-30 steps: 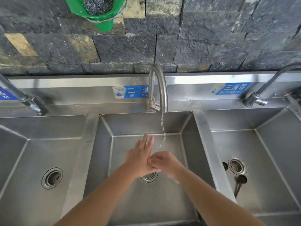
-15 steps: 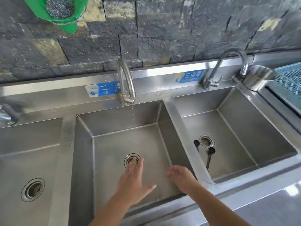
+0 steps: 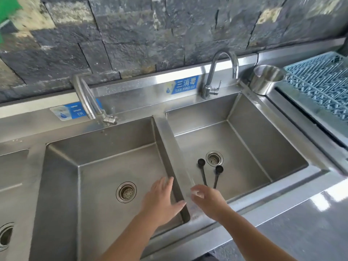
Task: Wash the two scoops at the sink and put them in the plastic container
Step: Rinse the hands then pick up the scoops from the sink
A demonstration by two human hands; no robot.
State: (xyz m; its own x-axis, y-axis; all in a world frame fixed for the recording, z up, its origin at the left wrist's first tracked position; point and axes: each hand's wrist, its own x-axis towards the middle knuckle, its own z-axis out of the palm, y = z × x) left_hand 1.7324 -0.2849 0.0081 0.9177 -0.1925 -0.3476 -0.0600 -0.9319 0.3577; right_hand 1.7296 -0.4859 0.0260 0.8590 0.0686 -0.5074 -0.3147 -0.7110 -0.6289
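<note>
Two black long-handled scoops lie side by side on the floor of the right basin (image 3: 244,140), by its drain: the left scoop (image 3: 202,169) and the right scoop (image 3: 217,175), bowls away from me. My right hand (image 3: 209,201) hovers over the basin's front left corner, just short of the handle ends, fingers loosely curled and blurred, holding nothing. My left hand (image 3: 162,200) is spread flat over the right side of the middle basin (image 3: 94,176), empty. No plastic container can be told for sure.
A curved faucet (image 3: 219,72) stands behind the right basin and a straight one (image 3: 90,102) behind the middle basin. A steel cup (image 3: 266,79) sits at the back right, beside a blue plastic rack (image 3: 320,81). A steel counter (image 3: 301,219) runs along the front right.
My hands left the running water and came apart. The view swung right, bringing the right basin and scoops closer. My right hand moved across the divider towards the scoops.
</note>
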